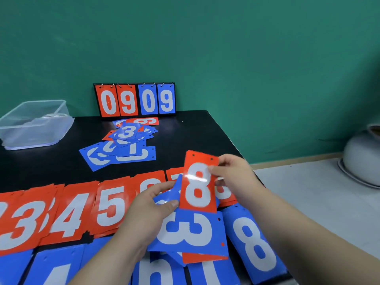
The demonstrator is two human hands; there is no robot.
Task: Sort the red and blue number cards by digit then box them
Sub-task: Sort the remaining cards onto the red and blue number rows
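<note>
- I had the right hand (pixel 232 173) pinching the red 8 card (pixel 198 188) by its right edge, upright over the near-right tabletop (pixel 195 132).
- The left hand (pixel 152 204) gripped a small stack topped by a blue 3 card (pixel 189 231), its thumb just beside the red card's lower left corner.
- A row of red piles (pixel 111 208) ran left of the hands, with the blue 8 pile (pixel 255 243) near right.
- Farther off I saw a loose heap of cards (pixel 123 145), a clear box (pixel 35 124) far left, and a scoreboard (pixel 135 99) against the wall.

The red 8 card (pixel 198 188) and blue 3 card (pixel 185 231) I hold gleam like smooth glossy plastic; the box (pixel 35 126) is clear plastic.
</note>
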